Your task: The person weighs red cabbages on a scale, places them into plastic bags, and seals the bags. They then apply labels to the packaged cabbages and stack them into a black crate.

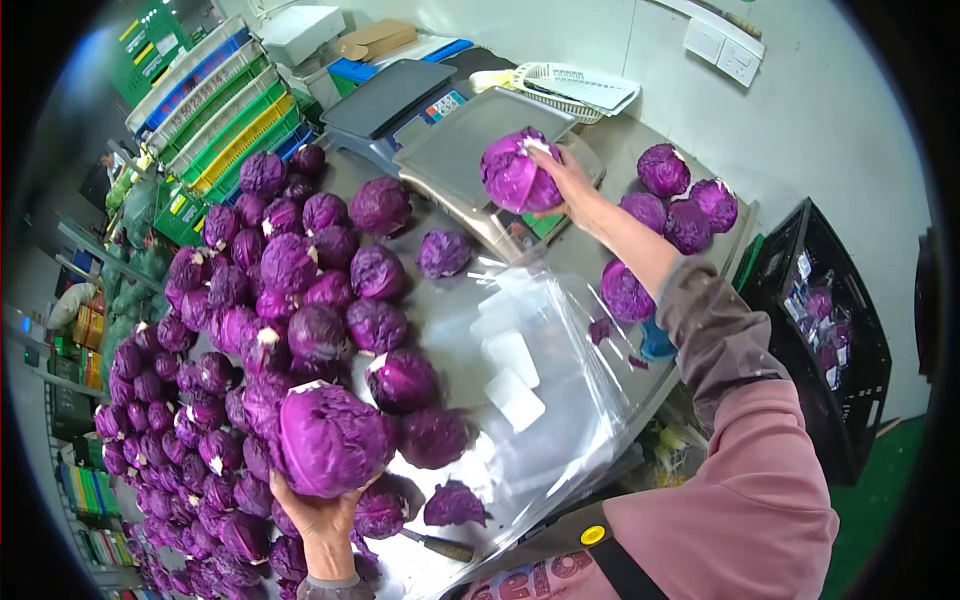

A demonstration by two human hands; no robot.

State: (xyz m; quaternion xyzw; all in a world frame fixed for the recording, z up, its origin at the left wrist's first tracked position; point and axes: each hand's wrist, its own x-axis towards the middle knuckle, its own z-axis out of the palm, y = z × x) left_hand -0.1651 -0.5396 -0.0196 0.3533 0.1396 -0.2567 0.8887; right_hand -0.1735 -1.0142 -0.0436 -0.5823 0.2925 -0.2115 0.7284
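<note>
My left hand (318, 515) is wrapped from below round a large red cabbage (335, 440), in front of the big heap of red cabbages (290, 262). Stretched out to the far side, my right hand (570, 180) grips another red cabbage (515, 180) from its right side. That cabbage overlaps the steel pan of a weighing scale (460, 150) in this view. Beneath my right arm, several more red cabbages (688, 226) sit along the right part of the steel table. A loose cabbage leaf (455, 505) and a knife (440, 546) lie near my left hand.
Clear plastic sheets (570, 350) with white paper slips cover the table's middle. A second scale (385, 105) stands behind, beside stacked plastic crates (225, 110). A white basket (575, 85) is by the wall. On the right stands a black crate (830, 330) holding bagged cabbages.
</note>
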